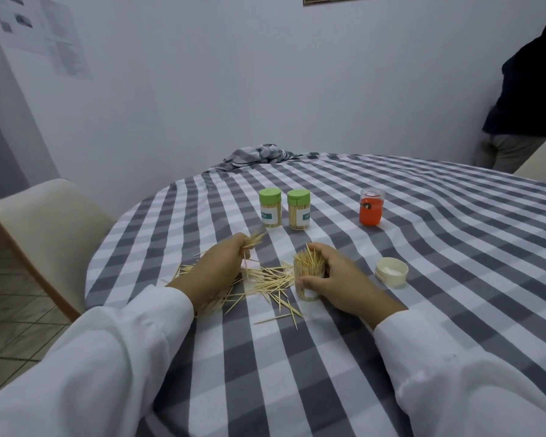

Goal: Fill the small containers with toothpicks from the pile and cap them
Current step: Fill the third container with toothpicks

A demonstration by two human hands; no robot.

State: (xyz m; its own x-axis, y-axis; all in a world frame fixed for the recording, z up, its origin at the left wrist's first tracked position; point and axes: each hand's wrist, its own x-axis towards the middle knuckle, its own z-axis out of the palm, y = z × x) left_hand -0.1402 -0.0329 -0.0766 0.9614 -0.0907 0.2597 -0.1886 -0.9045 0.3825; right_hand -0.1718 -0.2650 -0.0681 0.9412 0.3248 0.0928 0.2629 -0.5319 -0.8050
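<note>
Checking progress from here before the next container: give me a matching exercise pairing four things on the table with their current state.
Things:
1. green-capped containers
2. open container
3. white cap
4. left hand

States:
A. lying loose on the tablecloth, right of the right hand
B. gripping a bunch of toothpicks above the pile
C. filled and closed, standing side by side
D. uncapped, toothpicks sticking out, held upright

Pairs: 1-C, 2-D, 3-A, 4-B

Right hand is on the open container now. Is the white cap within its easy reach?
Probably yes. The white cap lies just to the right of the right hand, with only bare tablecloth between, but that hand must first release the open container.
</note>
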